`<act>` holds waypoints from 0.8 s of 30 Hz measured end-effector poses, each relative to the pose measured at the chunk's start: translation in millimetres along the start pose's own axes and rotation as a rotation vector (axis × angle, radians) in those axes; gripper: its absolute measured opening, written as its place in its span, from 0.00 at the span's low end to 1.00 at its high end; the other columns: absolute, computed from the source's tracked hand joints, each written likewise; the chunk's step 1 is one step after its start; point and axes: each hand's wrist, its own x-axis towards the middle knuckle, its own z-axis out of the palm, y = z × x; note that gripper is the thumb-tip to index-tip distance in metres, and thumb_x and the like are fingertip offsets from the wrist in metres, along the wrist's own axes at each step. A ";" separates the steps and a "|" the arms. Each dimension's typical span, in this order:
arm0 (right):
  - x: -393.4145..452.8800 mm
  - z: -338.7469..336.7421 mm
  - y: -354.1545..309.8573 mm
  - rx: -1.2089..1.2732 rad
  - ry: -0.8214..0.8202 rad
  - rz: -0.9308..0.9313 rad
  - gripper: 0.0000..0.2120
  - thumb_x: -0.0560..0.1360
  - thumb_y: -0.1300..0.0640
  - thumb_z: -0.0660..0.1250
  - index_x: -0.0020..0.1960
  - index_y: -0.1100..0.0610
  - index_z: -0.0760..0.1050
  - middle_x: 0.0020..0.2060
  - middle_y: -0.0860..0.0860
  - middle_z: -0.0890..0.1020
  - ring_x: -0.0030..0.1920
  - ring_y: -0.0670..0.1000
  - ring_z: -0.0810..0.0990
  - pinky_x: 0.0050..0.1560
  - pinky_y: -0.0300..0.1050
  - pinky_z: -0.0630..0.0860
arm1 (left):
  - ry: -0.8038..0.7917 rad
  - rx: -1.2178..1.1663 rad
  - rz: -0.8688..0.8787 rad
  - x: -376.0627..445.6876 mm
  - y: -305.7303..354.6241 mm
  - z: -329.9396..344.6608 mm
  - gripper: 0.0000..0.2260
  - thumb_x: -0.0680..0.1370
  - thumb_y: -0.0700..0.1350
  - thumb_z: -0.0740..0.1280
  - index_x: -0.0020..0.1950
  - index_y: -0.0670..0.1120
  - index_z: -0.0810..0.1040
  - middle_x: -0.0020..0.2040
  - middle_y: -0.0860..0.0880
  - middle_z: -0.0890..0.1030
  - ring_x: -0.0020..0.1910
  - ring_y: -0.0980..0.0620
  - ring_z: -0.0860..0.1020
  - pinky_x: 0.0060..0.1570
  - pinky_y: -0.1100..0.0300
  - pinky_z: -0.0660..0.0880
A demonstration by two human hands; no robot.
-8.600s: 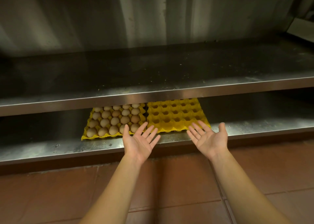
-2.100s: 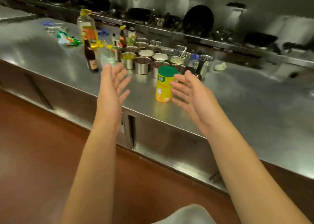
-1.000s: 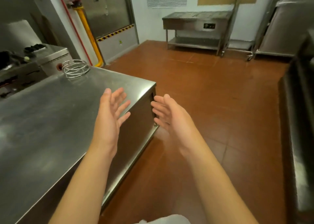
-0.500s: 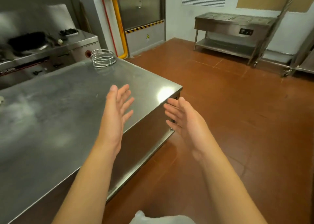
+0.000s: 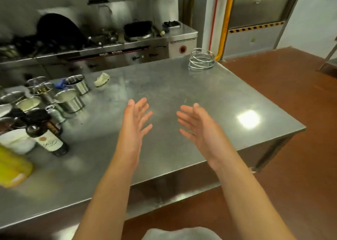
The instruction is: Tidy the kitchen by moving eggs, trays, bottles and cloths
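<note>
Both hands empty above the steel counter [image 5: 182,79]

Your left hand [image 5: 135,123] and right hand [image 5: 197,126] hang spread, holding nothing; the dark bottle [image 5: 46,136] looks heavy, slick glass; grip its body; the crumpled cloth [image 5: 102,79] pinches anywhere.

Both hands, left [image 5: 134,125] and right [image 5: 197,128], empty, palms facing, fingers spread

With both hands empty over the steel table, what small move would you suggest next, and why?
Probably reach the left hand toward the dark bottle standing at the table's left side. Both it and the right hand are open and hold nothing, the bottle is the nearest tidy-up item, and the crumpled cloth lies farther back.
</note>
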 end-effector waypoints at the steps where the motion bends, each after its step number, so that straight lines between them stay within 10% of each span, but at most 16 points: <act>1: 10.1 9.4 1.6 0.004 -0.053 0.028 0.20 0.81 0.44 0.57 0.65 0.54 0.76 0.61 0.50 0.82 0.63 0.47 0.79 0.64 0.47 0.74 | 0.040 -0.002 -0.012 3.0 -0.4 -9.3 0.26 0.84 0.60 0.45 0.75 0.51 0.69 0.74 0.51 0.72 0.70 0.54 0.73 0.70 0.50 0.67; 24: -45.2 198.4 20.8 -0.231 -1.221 0.126 0.19 0.82 0.47 0.58 0.71 0.51 0.72 0.65 0.46 0.78 0.65 0.43 0.76 0.70 0.47 0.71 | 1.279 0.019 0.308 -193.1 63.9 -98.0 0.27 0.83 0.63 0.50 0.74 0.50 0.72 0.70 0.52 0.76 0.68 0.55 0.74 0.64 0.56 0.70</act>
